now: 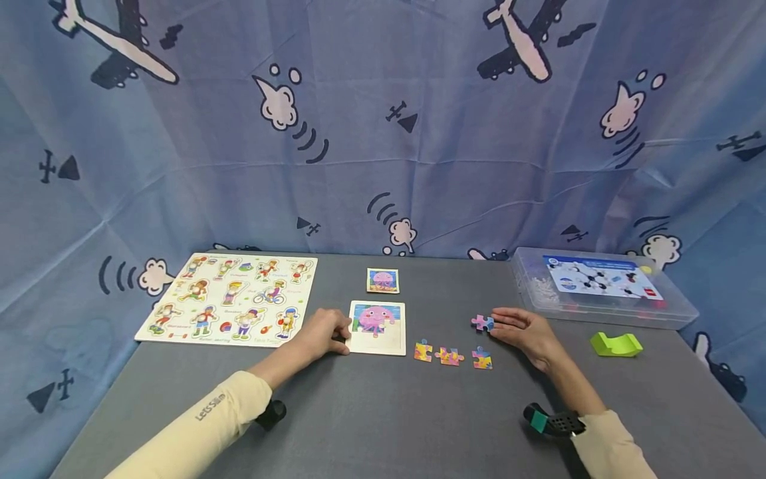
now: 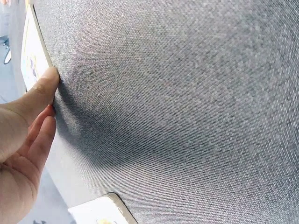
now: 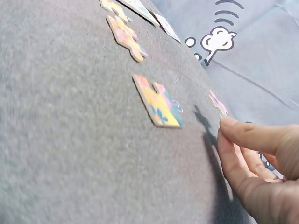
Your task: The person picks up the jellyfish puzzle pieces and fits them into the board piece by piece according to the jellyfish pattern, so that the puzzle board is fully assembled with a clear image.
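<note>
A white puzzle tray [image 1: 377,347] lies mid-table, with part of a pink octopus picture laid in its upper area. My left hand [image 1: 326,332] holds the tray's left edge, thumb and bent fingers at the border; the left wrist view shows the thumb [image 2: 50,77] right on that edge. On the right, my right hand [image 1: 526,336] pinches a pink and blue jigsaw piece [image 1: 481,323] between thumb and fingertips, above its shadow in the right wrist view. Three loose items lie between: a yellow piece [image 1: 423,350], a pink-yellow piece [image 1: 449,356] and a corner piece [image 1: 482,358].
Behind the tray sits a small octopus picture card [image 1: 382,281]. A large board with sports figures [image 1: 227,299] lies at the left. At the back right is a clear plastic box [image 1: 604,286], with a green curved block [image 1: 616,344] before it. A patterned curtain [image 1: 383,133] hangs behind.
</note>
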Action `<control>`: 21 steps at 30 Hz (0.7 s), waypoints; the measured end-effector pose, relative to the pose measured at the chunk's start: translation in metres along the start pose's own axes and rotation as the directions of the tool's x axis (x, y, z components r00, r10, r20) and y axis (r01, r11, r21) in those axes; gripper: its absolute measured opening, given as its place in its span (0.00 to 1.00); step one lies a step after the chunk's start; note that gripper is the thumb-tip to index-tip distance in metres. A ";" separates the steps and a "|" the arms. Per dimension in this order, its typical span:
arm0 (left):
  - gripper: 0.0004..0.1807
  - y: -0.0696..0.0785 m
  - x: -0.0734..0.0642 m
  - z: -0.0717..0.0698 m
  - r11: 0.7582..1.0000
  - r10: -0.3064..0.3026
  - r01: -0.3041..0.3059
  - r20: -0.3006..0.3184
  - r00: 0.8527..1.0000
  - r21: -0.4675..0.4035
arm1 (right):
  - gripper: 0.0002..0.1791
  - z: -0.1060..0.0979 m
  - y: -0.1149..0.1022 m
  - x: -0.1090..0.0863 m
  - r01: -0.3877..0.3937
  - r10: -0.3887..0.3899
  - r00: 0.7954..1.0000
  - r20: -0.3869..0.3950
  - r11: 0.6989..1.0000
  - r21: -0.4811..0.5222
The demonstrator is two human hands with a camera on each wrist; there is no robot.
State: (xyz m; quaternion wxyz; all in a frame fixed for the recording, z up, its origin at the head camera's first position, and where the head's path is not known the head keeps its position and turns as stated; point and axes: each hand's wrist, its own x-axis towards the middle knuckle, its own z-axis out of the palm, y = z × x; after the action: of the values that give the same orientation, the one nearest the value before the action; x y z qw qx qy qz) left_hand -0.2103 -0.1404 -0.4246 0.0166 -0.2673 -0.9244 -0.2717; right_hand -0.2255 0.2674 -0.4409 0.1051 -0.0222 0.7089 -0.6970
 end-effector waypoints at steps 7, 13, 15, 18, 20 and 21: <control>0.12 0.000 0.000 0.000 1.000 -0.003 0.003 -0.003 1.000 0.004 | 0.31 0.007 -0.005 -0.001 -0.035 0.036 0.999 0.010 0.999 -0.034; 0.12 0.000 0.002 0.002 1.000 -0.031 0.031 0.008 0.999 0.001 | 0.30 0.012 -0.009 -0.002 -0.079 0.080 0.997 0.019 0.997 -0.015; 0.12 0.000 0.002 0.003 0.999 -0.036 0.036 0.010 0.999 -0.002 | 0.29 0.014 -0.009 -0.003 -0.086 0.086 0.996 0.021 0.996 -0.008; 0.12 -0.001 0.002 0.004 0.999 -0.040 0.040 0.009 0.999 -0.006 | 0.29 0.018 -0.009 -0.004 -0.099 0.098 0.995 0.025 0.995 0.012; 0.12 -0.001 0.002 0.004 0.999 -0.040 0.040 0.008 0.999 -0.007 | 0.30 0.020 -0.010 -0.005 -0.109 0.109 0.994 0.028 0.994 0.018; 0.12 -0.001 0.002 0.004 0.999 -0.040 0.040 0.008 0.999 -0.007 | 0.29 0.022 -0.011 -0.006 -0.114 0.113 0.993 0.031 0.993 0.026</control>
State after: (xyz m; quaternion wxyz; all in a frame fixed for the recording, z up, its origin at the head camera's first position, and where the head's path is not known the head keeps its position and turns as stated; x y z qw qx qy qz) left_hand -0.2124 -0.1380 -0.4280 0.0067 -0.2500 -0.9286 -0.2743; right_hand -0.2174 0.2469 -0.4298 0.1553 0.0093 0.6977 -0.6993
